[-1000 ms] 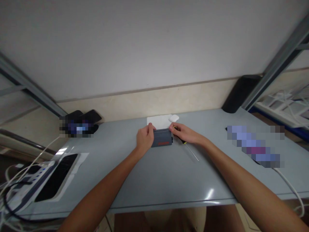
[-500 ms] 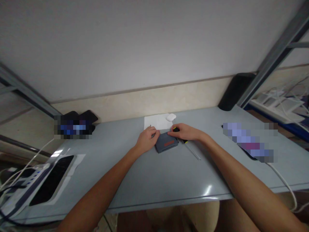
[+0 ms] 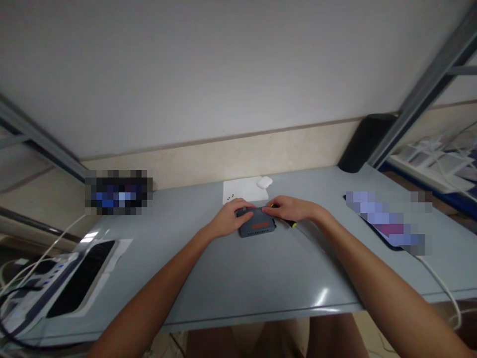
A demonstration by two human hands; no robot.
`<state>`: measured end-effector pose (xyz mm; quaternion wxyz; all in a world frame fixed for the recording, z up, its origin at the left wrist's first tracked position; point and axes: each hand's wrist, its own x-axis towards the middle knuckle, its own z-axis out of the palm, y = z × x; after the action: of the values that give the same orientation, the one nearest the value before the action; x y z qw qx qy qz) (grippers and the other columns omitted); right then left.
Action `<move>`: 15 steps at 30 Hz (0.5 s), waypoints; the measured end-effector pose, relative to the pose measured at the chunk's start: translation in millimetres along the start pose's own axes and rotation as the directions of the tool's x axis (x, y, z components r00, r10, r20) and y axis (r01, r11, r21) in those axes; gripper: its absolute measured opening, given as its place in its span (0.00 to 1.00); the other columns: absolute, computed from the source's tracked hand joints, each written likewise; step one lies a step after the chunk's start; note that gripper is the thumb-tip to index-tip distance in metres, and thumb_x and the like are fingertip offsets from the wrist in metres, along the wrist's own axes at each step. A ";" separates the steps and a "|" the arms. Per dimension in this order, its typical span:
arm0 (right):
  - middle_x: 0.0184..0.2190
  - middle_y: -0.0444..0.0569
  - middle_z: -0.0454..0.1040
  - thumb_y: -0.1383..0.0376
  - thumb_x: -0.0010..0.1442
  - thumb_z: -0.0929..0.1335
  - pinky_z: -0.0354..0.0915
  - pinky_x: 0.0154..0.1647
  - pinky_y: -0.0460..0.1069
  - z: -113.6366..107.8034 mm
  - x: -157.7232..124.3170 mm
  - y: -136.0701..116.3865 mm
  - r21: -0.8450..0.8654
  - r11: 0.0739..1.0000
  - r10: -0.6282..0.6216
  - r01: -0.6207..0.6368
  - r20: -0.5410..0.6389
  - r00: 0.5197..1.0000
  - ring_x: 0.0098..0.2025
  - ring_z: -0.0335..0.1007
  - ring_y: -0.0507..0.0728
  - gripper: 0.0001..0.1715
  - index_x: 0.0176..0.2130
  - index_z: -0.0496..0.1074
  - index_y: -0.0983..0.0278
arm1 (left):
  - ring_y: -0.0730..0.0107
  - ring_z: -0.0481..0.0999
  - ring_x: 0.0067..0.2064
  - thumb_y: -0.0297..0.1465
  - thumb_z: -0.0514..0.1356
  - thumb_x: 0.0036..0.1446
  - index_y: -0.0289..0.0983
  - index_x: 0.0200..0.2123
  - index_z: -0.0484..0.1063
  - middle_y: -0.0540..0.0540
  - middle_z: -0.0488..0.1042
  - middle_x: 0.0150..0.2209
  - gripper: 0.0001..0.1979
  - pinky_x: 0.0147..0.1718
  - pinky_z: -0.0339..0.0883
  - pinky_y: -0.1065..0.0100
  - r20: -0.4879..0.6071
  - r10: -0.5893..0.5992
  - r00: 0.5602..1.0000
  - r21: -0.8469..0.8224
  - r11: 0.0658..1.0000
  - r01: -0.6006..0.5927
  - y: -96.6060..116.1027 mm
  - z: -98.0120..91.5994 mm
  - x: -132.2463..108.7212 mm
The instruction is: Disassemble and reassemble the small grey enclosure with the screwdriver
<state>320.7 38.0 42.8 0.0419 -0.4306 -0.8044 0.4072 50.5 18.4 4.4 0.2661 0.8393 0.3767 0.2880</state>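
Note:
A small dark grey box (image 3: 257,226) with a reddish label lies on the grey table, near its middle. My left hand (image 3: 231,218) grips the box's left side, thumb on top and fingers along the far edge. At the box's far right corner, my right hand (image 3: 288,208) pinches it with thumb and forefinger. A screwdriver with a black and yellow handle (image 3: 290,223) is under the right hand's fingers, its shaft pointing toward the lower right. Behind the box is a white sheet (image 3: 242,188) with several tiny dark pieces on its left part and a white rounded object (image 3: 265,182) at its right.
On the left of the table (image 3: 223,288) lie a dark phone-like slab (image 3: 82,278) and a power strip with cables; blurred devices are behind them. A blurred device with a white cable is at right. A black cylinder (image 3: 365,144) stands at the back right.
The box has turned slightly and my left hand has reached further over it. Tiny pieces on the sheet are now uncovered. The screwdriver has shifted to the right and its handle shows more.

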 end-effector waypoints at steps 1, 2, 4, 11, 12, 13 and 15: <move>0.25 0.50 0.74 0.32 0.68 0.62 0.59 0.29 0.50 -0.7 -0.8 -0.7 -0.008 1.000 0.003 -0.003 0.003 1.000 0.27 0.65 0.55 0.42 0.31 0.74 0.65 | 0.60 0.80 0.48 0.39 0.64 0.70 0.39 0.52 0.83 0.42 0.83 0.46 0.14 0.52 0.74 0.58 0.007 -0.014 1.000 -0.027 1.000 0.014 -0.8 -1.1 0.8; 0.24 0.50 0.73 0.31 0.67 0.61 0.59 0.29 0.50 -2.0 -2.4 -2.0 -0.016 1.000 0.014 -0.014 0.013 1.000 0.26 0.64 0.54 0.42 0.30 0.74 0.65 | 0.60 0.80 0.47 0.39 0.64 0.70 0.39 0.52 0.84 0.42 0.83 0.46 0.14 0.51 0.74 0.59 0.012 -0.025 1.000 -0.051 0.998 0.025 -1.1 -1.9 1.3; 0.24 0.49 0.72 0.29 0.65 0.63 0.59 0.28 0.51 -5.8 -8.1 -5.9 -0.030 0.998 0.051 -0.050 0.053 0.997 0.25 0.64 0.54 0.43 0.31 0.75 0.65 | 0.61 0.80 0.47 0.39 0.65 0.69 0.39 0.52 0.84 0.42 0.84 0.46 0.14 0.51 0.73 0.59 0.013 -0.036 0.999 -0.082 0.996 0.037 -0.7 -2.9 1.7; 0.22 0.45 0.69 0.34 0.64 0.68 0.60 0.26 0.50 -12.3 -22.3 -17.9 0.018 0.997 0.065 -0.070 0.188 0.980 0.23 0.63 0.53 0.36 0.32 0.74 0.64 | 0.60 0.80 0.48 0.41 0.66 0.68 0.39 0.51 0.84 0.42 0.84 0.48 0.16 0.52 0.74 0.58 0.016 -0.078 0.997 -0.100 0.992 0.079 0.1 -3.1 1.3; 0.21 0.45 0.68 0.35 0.64 0.68 0.60 0.26 0.50 -11.6 -21.6 -18.0 0.032 0.998 0.055 -0.062 0.195 0.979 0.23 0.63 0.53 0.35 0.31 0.73 0.63 | 0.60 0.80 0.48 0.41 0.66 0.68 0.39 0.51 0.85 0.42 0.84 0.48 0.16 0.52 0.74 0.58 0.020 -0.079 0.997 -0.103 0.991 0.081 -0.5 -3.9 1.4; 0.21 0.44 0.68 0.35 0.65 0.68 0.60 0.26 0.50 -10.8 -20.4 -17.4 0.041 0.998 0.043 -0.052 0.201 0.979 0.23 0.63 0.53 0.35 0.31 0.73 0.63 | 0.60 0.80 0.47 0.42 0.66 0.67 0.40 0.51 0.85 0.42 0.84 0.47 0.16 0.51 0.74 0.59 0.027 -0.080 0.996 -0.110 0.990 0.083 -1.2 -4.9 1.5; 0.21 0.44 0.68 0.35 0.65 0.67 0.59 0.26 0.50 -9.9 -17.8 -14.5 0.040 0.999 0.025 -0.034 0.214 0.977 0.23 0.62 0.53 0.35 0.31 0.73 0.63 | 0.60 0.81 0.47 0.42 0.67 0.67 0.40 0.52 0.85 0.42 0.84 0.46 0.16 0.50 0.74 0.59 0.048 -0.083 0.995 -0.128 0.988 0.088 -2.1 -7.2 1.6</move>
<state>326.5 26.8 64.4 -0.0413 -0.3954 -0.7886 0.4692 45.4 22.5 8.4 0.3401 0.8092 0.3872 0.2822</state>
